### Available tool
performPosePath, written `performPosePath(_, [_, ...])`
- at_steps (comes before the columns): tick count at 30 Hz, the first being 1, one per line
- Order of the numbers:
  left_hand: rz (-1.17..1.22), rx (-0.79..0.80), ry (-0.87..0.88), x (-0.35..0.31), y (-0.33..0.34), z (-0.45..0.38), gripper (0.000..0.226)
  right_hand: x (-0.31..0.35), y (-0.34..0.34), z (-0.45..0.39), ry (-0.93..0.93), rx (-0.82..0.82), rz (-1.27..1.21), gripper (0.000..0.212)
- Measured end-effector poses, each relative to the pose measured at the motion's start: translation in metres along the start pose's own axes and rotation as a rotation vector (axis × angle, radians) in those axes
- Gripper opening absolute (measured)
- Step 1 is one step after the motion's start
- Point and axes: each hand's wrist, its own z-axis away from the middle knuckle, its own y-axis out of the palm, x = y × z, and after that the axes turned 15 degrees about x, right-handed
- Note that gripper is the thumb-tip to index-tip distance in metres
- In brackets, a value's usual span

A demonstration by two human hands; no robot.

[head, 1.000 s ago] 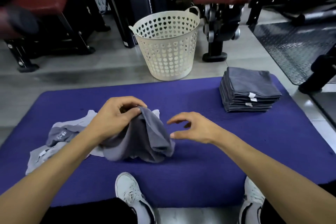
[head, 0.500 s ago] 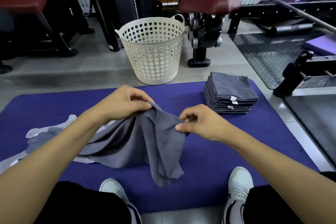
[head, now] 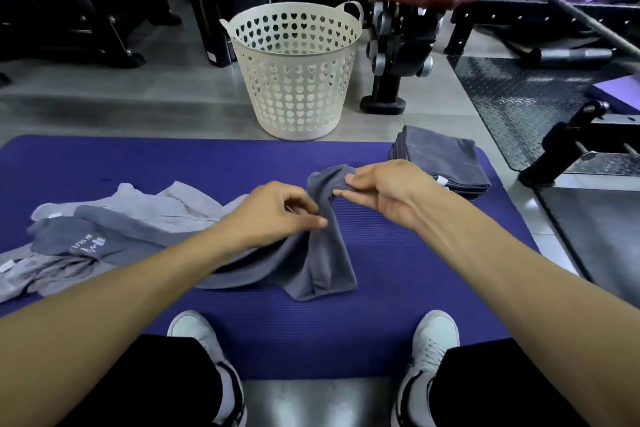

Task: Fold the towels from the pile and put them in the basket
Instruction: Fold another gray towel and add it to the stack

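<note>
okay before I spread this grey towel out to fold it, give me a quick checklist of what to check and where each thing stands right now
1. Right hand grips the dark grey towel at its top edge: ok.
2. Left hand pinches the same towel: ok.
3. Towel spread flat: not ok, it hangs bunched.
4. Purple mat bare in front of the hands: ok.
5. Towel free of the loose pile: cannot tell, the left arm hides it.
6. Basket upright beyond the mat: ok.

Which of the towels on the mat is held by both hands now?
The dark grey towel in the middle of the mat: left hand and right hand pinch it. The loose pile and folded stack lie untouched.
</note>
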Motion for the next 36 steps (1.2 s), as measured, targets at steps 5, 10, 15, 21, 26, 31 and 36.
performPosePath(5, [-0.127, -0.232, -0.138, 0.0, 0.024, -0.014, 0.027, 0.002, 0.002, -0.001, -0.004, -0.025, -0.069, 0.009])
performPosePath(10, [-0.071, -0.213, -0.031, 0.007, 0.007, -0.017, 0.017, 0.006, -0.015, 0.005, -0.056, -0.154, -0.082, 0.013])
performPosePath(15, [0.189, -0.105, 0.041, -0.005, -0.003, -0.013, 0.017, 0.0, -0.028, 0.007, -0.161, -0.258, 0.273, 0.027])
performPosePath(21, [0.278, 0.032, 0.049, -0.02, -0.026, -0.002, 0.029, -0.014, -0.019, 0.015, -0.617, -0.045, 1.249, 0.019])
performPosePath(26, [0.257, 0.153, 0.022, -0.023, -0.031, 0.009, 0.028, -0.023, -0.012, 0.016, -0.562, 0.149, 1.323, 0.044])
performPosePath(31, [0.157, 0.165, -0.013, -0.022, -0.031, 0.011, 0.032, -0.023, -0.005, 0.011, -0.668, -0.031, 1.3, 0.01])
performPosePath(36, [-0.319, -0.023, -0.128, -0.008, -0.02, 0.0, 0.022, -0.009, -0.009, 0.015, -0.535, -0.231, 1.091, 0.015])
